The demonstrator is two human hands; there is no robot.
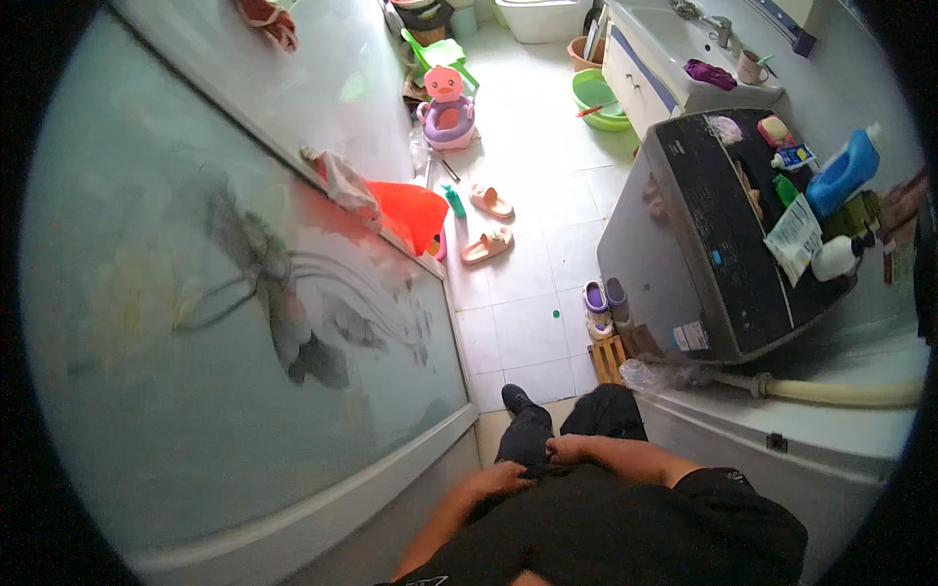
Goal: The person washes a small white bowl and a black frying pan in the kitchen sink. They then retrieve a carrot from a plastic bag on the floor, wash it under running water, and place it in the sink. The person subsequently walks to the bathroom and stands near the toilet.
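My left hand [506, 477] is at the front of my waist, its fingers partly lost against my dark clothes. Close by on the right, my right hand [566, 449] rests at the top of my dark trousers [524, 439] with its fingers curled. Whether either hand grips cloth cannot be made out. One black shoe [516, 398] shows at the edge of the white tiled floor [527, 322]. Beyond it stand a pair of purple-lined clogs [597, 308] by a slatted wooden stool [607, 359].
A frosted glass door [256, 329] takes up the left. At right stands a washing machine [703, 242] bearing bottles, with a pale hose [835, 392] in front. Ahead are pink slippers [487, 247], a child's potty [448, 121], a green basin [597, 95] and a washbasin [674, 44].
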